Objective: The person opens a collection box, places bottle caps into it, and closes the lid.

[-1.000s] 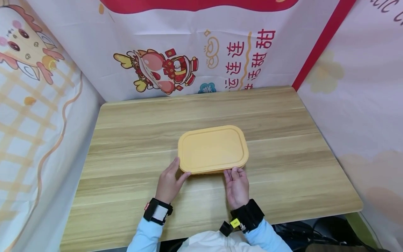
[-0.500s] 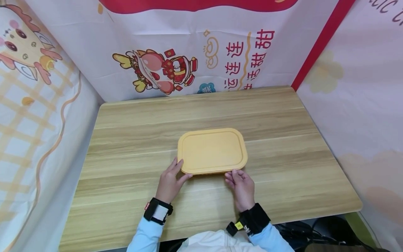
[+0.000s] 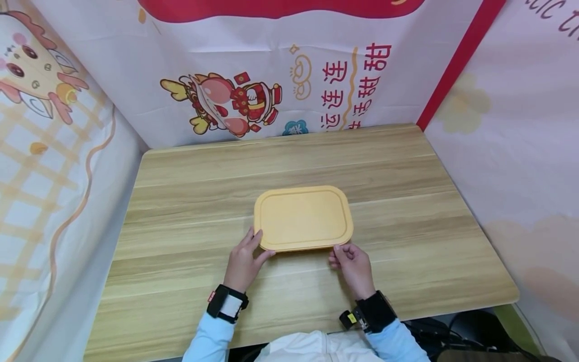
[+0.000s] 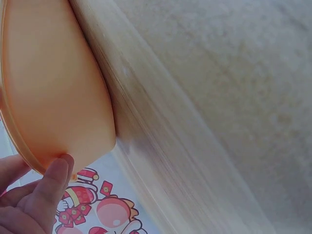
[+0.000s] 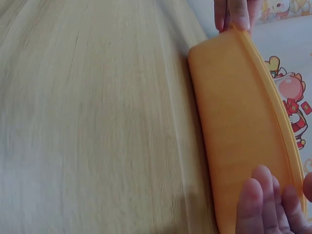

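Note:
A yellow-orange rectangular food container (image 5: 234, 107) rests on the table, covered by a matching lid (image 3: 303, 218) with a rounded raised border. My left hand (image 3: 243, 264) holds the near left corner, thumb along the front edge and fingers at the left side. Seen from the left wrist, its fingers (image 4: 51, 183) press against the container's wall below the lid's rim. At the near right corner, my right hand (image 3: 355, 269) pinches the lid's rim, thumb on top and fingers (image 5: 251, 207) curled below against the front wall. The container's inside is hidden.
The wood-grain table (image 3: 429, 241) extends on all sides of the container. A printed white cloth (image 3: 362, 30) hangs behind it, and more cloth hangs at left and right. Dark cables (image 3: 457, 334) lie below the table's front right edge.
My right hand has shifted right and slightly toward me along the rim. The lid's far edge sits a little lower in view, and less wall shows under its front edge. My left hand stays put.

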Tool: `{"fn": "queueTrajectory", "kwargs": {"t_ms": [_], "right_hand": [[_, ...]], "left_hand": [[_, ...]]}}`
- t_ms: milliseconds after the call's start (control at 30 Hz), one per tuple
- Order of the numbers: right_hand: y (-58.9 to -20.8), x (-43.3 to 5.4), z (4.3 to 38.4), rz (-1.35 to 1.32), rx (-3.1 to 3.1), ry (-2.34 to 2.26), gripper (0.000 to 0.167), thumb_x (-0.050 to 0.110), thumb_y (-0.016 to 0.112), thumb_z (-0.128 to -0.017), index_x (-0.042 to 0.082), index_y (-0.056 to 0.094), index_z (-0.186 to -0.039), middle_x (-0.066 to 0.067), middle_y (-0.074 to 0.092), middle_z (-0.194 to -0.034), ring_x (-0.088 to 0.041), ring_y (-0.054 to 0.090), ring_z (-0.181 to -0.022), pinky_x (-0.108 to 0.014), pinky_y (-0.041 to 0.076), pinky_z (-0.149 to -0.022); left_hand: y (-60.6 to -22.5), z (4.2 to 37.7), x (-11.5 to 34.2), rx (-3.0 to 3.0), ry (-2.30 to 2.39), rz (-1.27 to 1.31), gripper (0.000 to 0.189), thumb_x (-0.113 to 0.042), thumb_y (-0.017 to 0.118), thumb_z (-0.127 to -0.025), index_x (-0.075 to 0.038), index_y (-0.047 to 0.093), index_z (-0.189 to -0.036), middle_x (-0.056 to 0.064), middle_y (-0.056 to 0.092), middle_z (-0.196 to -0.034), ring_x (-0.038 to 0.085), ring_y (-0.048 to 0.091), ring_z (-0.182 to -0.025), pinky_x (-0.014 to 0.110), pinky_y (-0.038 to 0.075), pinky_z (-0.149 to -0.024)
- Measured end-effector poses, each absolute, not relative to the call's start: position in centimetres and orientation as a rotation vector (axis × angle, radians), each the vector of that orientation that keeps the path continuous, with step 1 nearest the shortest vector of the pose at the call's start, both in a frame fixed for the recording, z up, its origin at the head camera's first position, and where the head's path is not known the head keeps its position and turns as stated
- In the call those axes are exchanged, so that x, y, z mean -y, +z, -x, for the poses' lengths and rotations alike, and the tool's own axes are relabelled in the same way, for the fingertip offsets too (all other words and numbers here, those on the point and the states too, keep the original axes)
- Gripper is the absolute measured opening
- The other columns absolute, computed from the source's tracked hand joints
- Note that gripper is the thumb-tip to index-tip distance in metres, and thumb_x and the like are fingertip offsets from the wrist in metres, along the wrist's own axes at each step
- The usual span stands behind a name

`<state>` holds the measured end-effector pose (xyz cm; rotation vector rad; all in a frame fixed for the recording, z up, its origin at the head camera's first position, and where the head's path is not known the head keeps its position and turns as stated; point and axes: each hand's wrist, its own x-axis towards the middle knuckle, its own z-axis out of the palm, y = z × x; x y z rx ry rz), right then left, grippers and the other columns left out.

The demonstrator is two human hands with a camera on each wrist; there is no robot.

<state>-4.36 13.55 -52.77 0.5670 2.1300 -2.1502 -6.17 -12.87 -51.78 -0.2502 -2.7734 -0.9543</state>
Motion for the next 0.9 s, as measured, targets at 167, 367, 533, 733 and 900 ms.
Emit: {"fn": "queueTrajectory", "kwargs": {"t_ms": [167,367,533,733,900], "right_hand": [[-52.8,-15.3,5.2,-0.497,-2.464,-1.846,0.033,0.029,0.061,-0.097,-0.002,0.066,-0.089,-0.013,0.069,-0.081,-0.025,0.067,-0.073,-0.032,0.057,-0.064],[-51.6,-17.6,8.0,-0.261,-2.91,-1.508,0.032,0.027,0.063,-0.096,0.003,0.062,-0.118,-0.016,0.066,-0.11,-0.03,0.063,-0.098,-0.042,0.054,-0.08],[-50.6,-18.0,10.2,0.11,-2.979,-1.32,0.049,0.01,0.06,-0.097,0.002,0.044,-0.143,-0.019,0.048,-0.142,-0.036,0.047,-0.128,-0.049,0.041,-0.102],[-51.1,-17.6,11.2,0.308,-3.02,-1.141,0.046,0.005,0.06,-0.095,-0.003,0.048,-0.139,-0.02,0.046,-0.142,-0.034,0.042,-0.132,-0.047,0.034,-0.108],[-51.9,-17.5,11.2,0.337,-3.051,-1.045,0.042,0.006,0.057,-0.097,-0.002,0.05,-0.137,-0.017,0.046,-0.143,-0.032,0.041,-0.134,-0.047,0.033,-0.109]], "left_hand": [[-51.9,6.3,13.0,2.774,-0.952,0.267,0.064,-0.027,0.081,-0.077,0.003,0.058,-0.128,0.03,0.046,-0.136,0.037,0.051,-0.122,0.04,0.047,-0.095],[-51.9,6.4,13.2,2.79,-0.934,0.263,0.064,-0.028,0.081,-0.078,0.002,0.057,-0.129,0.03,0.046,-0.136,0.036,0.051,-0.122,0.038,0.047,-0.094],[-51.8,6.5,13.5,2.805,-0.913,0.267,0.064,-0.029,0.08,-0.078,0.002,0.057,-0.129,0.029,0.045,-0.136,0.037,0.052,-0.121,0.038,0.047,-0.094],[-51.8,6.4,13.7,2.819,-0.882,0.282,0.064,-0.031,0.079,-0.079,0.001,0.057,-0.129,0.029,0.046,-0.136,0.037,0.053,-0.12,0.039,0.048,-0.094],[-51.8,6.2,13.8,2.831,-0.875,0.282,0.063,-0.032,0.079,-0.079,0.001,0.057,-0.129,0.031,0.048,-0.133,0.037,0.054,-0.117,0.039,0.05,-0.091]]}}
